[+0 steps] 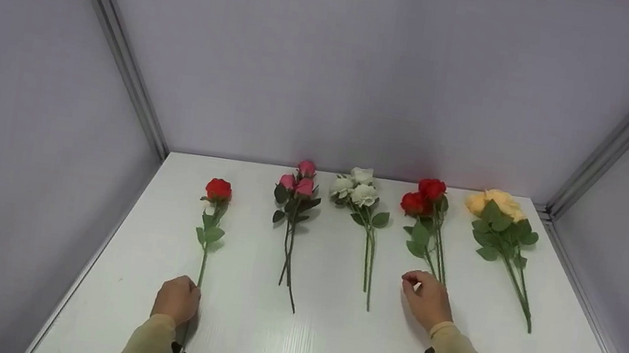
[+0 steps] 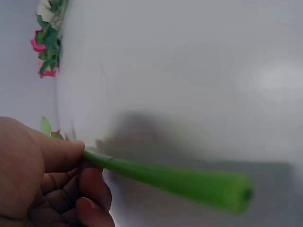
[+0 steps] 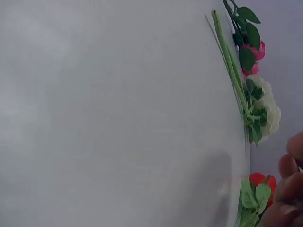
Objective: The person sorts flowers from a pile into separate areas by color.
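Note:
At the left of the head view, my left hand (image 1: 177, 299) pinches the stem of a single red rose (image 1: 219, 189), whose flower points away from me. Its green stem (image 2: 165, 178) sticks out past the thumb and forefinger in the left wrist view. My right hand (image 1: 426, 298) hovers by the lower stems of a red rose bunch (image 1: 427, 197). Its fingers are loosely curled, and nothing shows between them. In the right wrist view only its fingertips (image 3: 286, 196) appear at the edge, beside the red flowers.
Between the hands lie a pink rose bunch (image 1: 299, 185) and a white rose bunch (image 1: 357, 188). A yellow-orange bunch (image 1: 498, 205) lies at the far right. Grey panels (image 1: 330, 68) wall the white table (image 1: 241, 351) at the back and sides.

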### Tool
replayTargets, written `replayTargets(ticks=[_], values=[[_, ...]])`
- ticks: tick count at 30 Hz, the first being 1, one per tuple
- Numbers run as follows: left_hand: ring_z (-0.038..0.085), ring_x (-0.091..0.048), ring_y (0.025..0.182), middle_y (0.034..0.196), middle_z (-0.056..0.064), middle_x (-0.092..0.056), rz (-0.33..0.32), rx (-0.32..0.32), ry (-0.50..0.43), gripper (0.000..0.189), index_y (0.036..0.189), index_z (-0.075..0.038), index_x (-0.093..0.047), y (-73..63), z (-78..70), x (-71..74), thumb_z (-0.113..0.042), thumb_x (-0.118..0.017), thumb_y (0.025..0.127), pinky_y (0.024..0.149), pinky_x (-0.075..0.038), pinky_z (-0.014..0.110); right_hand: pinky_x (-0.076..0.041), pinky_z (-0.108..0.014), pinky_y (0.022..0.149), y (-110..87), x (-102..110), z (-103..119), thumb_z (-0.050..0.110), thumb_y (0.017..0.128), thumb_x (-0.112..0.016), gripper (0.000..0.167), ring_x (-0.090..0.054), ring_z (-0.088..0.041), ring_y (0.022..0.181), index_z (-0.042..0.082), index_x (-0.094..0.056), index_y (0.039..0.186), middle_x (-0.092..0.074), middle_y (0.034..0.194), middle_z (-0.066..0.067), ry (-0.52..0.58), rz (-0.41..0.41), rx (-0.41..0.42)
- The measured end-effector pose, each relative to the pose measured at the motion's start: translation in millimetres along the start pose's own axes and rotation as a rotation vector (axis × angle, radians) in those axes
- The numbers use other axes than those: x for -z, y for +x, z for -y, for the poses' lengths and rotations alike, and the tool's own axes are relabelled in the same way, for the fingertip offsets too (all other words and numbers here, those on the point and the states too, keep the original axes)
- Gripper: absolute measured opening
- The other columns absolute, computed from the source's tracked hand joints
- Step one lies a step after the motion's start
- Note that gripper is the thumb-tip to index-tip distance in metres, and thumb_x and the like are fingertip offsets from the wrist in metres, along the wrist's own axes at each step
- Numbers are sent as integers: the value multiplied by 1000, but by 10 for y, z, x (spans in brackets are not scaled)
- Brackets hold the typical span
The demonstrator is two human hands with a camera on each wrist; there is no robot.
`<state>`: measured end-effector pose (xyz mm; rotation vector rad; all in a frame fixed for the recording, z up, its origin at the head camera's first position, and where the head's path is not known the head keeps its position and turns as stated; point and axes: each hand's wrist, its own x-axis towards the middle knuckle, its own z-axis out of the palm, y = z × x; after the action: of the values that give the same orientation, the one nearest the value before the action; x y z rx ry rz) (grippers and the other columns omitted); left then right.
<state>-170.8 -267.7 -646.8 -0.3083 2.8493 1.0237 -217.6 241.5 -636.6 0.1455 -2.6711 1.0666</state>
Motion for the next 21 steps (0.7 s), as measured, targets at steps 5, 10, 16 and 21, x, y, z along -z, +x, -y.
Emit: replayTargets(ticks=[5,10,16,21], values=[[18,-52,69,77,6,-57,-61,-62,-141,14,89,0,-59,-138,-208,-27,-10,-54,95,60,-44,32,-46,-29,68,-81,-89,212,10,90,-67,6,-54,-10,75,11,-71,95,-63,87,8,23,82,59],[15,-56,65,77,6,-58,-72,-167,-304,10,89,-1,-58,-250,-565,-98,-8,-56,96,56,-47,29,-47,-28,67,-149,-137,476,15,91,-67,6,-55,-7,74,14,-71,95,-62,86,15,51,168,169],[18,-63,66,80,10,-60,6,-280,-551,7,91,-2,-51,-405,-1081,-251,-3,-55,96,57,-53,28,-47,-26,66,-209,-157,784,23,93,-65,5,-55,-5,74,26,-68,95,-62,87,18,83,246,258],[20,-64,67,81,14,-62,63,-373,-684,8,92,-1,-50,-509,-1460,-435,-4,-55,96,59,-55,31,-47,-25,63,-271,-171,976,28,94,-63,6,-54,-5,72,27,-68,98,-63,90,15,137,326,321]])
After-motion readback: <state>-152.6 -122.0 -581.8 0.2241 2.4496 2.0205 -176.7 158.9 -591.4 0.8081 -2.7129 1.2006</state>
